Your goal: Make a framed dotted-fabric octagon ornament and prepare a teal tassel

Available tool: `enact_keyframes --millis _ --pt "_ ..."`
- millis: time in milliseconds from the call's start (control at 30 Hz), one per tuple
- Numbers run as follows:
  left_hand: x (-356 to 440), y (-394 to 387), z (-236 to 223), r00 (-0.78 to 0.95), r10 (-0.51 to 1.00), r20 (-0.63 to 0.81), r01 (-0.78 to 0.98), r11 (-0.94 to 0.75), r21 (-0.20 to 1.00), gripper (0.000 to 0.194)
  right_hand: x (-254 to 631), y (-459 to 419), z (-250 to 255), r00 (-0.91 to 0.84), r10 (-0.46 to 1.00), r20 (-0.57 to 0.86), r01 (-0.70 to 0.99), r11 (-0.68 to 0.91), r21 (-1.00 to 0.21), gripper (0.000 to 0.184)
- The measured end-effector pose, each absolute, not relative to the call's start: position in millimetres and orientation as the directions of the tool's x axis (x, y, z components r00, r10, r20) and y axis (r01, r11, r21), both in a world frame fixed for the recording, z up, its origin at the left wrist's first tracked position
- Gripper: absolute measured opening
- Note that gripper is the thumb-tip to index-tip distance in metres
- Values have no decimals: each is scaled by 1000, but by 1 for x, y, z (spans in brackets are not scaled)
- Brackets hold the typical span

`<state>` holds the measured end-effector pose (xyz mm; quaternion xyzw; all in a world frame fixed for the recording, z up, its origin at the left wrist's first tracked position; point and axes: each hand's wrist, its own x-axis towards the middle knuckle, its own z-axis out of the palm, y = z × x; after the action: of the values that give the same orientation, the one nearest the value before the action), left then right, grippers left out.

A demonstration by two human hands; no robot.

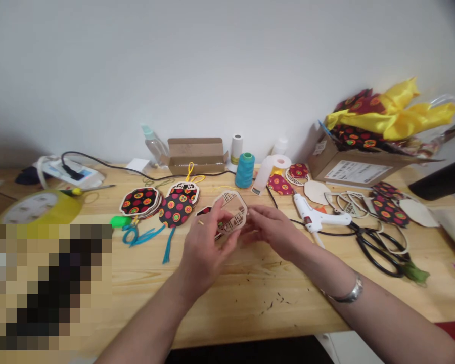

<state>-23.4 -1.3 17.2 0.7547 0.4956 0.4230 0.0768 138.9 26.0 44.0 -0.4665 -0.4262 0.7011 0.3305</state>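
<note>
- Pale wood: lattice-cut frame (239,220) is mid-table, above the near part of the tabletop (136,275), btwn both hands.
- L hand (205,242) is clamped on it, thumb low, fingers round the left side; prob. keeps cutouts facing the wearer for a clear look.
- R hand (269,230) has bent fingers close together at the frame's right edge, prob. to steady or work that edge; can't tell if they grip it or a small pc.
- White glue gun (318,215) lies to the right, handle twd near side, presumably for quick R-hand pickup. Black scissors (379,253) are just beyond, farther right.
- Fabric-faced pcs (138,200) sit stacked on the left, likely to save space; a patterned pc w/ yellow loop (191,174) lies just beside, teal tassel (167,246) hanging nearward.
- Teal thread spool (244,170) stands upright at far middle, prob. so thread pulls off freely.
- Cardboard box (352,172), far right: crammed w/ patterned cloth + yellow fabric (402,121) spilling over the rim.
- Small lidded box (195,146), far middle: lid up, contents n/a, too dim.
- Clear spray bottle (155,146), far left of that box: fill level unclear.
</note>
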Motion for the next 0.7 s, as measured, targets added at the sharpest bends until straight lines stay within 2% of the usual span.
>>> enact_keyframes --millis 100,167,300,433,567,633,700 --pt "-22 -1 14 338 733 590 727 -601 331 64 151 25 41 -266 918 -295 22 -300 -954 33" --pt "-20 -2 12 425 693 582 715 -651 253 64 157 24 38 -245 933 -263 122 -239 -963 27" --pt "-15 -6 8 503 695 513 680 -685 261 60 167 26 28 -213 936 -281 259 -223 -940 22" --pt "-14 -7 7 571 690 445 650 -711 268 47 178 30 20 -194 945 -262 454 -151 -878 21" --pt "-14 -5 7 597 668 445 632 -733 252 25 184 30 22 -184 958 -221 663 -45 -748 21" --pt "-12 -4 6 621 662 420 626 -741 241 19 185 28 28 -164 970 -177 791 22 -612 24" --pt "-11 -4 5 646 654 394 616 -751 236 16 191 25 36 -141 984 -109 906 84 -416 25"
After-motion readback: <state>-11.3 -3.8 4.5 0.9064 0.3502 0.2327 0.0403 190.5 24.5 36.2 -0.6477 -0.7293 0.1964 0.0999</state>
